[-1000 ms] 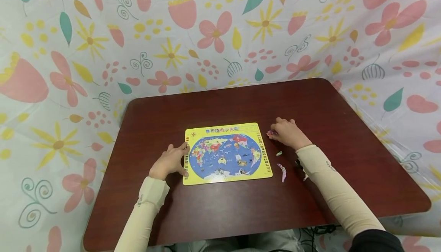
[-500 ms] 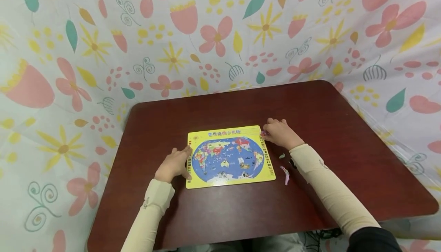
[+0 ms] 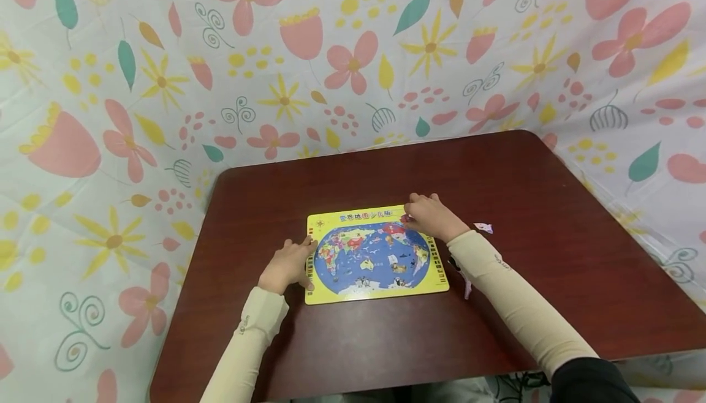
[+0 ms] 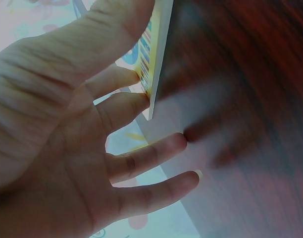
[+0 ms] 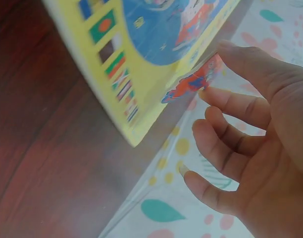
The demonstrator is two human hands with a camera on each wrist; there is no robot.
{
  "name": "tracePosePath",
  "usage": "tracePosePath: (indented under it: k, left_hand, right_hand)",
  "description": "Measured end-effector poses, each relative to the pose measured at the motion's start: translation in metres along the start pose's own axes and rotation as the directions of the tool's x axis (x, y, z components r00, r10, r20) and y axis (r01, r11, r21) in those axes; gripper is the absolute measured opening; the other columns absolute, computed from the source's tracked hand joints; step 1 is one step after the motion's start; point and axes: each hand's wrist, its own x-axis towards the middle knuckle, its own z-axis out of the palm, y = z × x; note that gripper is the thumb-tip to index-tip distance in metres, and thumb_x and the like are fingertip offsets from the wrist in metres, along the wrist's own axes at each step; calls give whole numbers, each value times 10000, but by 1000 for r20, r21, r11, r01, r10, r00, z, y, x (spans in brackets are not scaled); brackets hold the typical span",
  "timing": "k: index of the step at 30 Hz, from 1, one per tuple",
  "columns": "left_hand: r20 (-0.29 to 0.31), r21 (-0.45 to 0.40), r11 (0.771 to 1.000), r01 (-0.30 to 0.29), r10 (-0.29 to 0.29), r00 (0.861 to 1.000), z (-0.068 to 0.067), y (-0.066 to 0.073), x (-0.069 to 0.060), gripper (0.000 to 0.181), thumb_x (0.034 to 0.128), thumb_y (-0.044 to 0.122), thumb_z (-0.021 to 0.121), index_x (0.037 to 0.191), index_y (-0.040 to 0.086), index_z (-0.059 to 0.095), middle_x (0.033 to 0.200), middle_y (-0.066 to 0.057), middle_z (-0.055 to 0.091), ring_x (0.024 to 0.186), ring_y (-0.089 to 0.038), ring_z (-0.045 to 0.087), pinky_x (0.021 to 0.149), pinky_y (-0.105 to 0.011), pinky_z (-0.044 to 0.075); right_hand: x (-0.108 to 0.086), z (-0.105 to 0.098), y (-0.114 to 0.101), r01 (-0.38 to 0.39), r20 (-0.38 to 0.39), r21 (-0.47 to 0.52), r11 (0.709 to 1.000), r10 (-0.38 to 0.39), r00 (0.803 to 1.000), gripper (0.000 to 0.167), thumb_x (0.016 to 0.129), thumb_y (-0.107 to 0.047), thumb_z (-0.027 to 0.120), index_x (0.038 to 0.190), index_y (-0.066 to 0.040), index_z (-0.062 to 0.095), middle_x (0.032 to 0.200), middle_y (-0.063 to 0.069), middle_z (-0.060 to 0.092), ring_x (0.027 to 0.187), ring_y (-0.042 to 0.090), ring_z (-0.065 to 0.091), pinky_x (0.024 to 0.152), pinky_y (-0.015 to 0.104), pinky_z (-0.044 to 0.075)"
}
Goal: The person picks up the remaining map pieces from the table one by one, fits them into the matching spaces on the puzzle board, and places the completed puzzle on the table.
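A yellow-bordered children's world map puzzle board (image 3: 353, 297) lies flat on the table. At its left edge rests my left hand (image 3: 287, 265), thumb and fingers spread; in the left wrist view, two fingers (image 4: 124, 106) touch the board's side, and the other two reach past its corner. My right hand (image 3: 434, 216) is over the board's upper right corner. Between its thumb and index finger it pinches a red and blue puzzle piece (image 5: 191, 83), which the right wrist view shows close to the board's yellow border.
On the brown table (image 3: 380, 348), a small whitish-purple puzzle piece (image 3: 483, 228) lies right of the right wrist. A thin pinkish piece (image 3: 467, 290) lies partly hidden by the right forearm. A floral curtain (image 3: 353, 54) hangs behind the table.
My right hand has moved left with the puzzle piece, from the table beside the board to over its upper right corner. The left hand stays at the left edge.
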Motion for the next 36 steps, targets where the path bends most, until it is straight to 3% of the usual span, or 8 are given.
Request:
tracePosePath:
  k: [11, 20, 31, 36]
  left_hand:
    - [11, -3, 1000, -10, 10, 1000, 2, 1, 3, 1039, 650, 241, 975, 1536, 96, 453, 1620, -133, 325, 1174, -381, 446, 945, -555, 459]
    - [21, 5, 1000, -27, 26, 999, 8, 2, 5, 1045, 651, 275, 974, 1540, 110, 449, 1618, -131, 330, 1171, -377, 440, 928, -551, 465]
    - [12, -16, 1000, -7, 7, 1000, 2, -3, 3, 1041, 656, 269, 972, 1542, 112, 447, 1626, -121, 320, 1159, -361, 432, 915, -532, 479]
    - [8, -25, 1000, -8, 8, 1000, -1, -6, 2, 1035, 661, 264, 970, 1540, 102, 447, 1627, -122, 317, 1144, -355, 431, 900, -519, 488]
  right_hand:
    - [15, 6, -20, 7, 86, 0, 1000, -7, 996, 148, 900, -201, 796, 852, -82, 722, 791, 13, 512, 702, 173, 467, 684, 382, 298]
    - [22, 20, -23, -5, 150, -10, 1000, 6, 989, 225, 900, -243, 798, 766, -119, 666, 858, 36, 498, 687, 181, 458, 671, 372, 310]
    - [28, 18, -23, -7, 153, -8, 1000, 8, 988, 313, 903, -239, 795, 696, -133, 587, 825, 40, 479, 665, 183, 452, 635, 365, 317]
    - [31, 16, -25, -8, 158, -12, 1000, 10, 987, 219, 905, -247, 793, 815, -93, 665, 846, 52, 513, 697, 195, 475, 659, 387, 352]
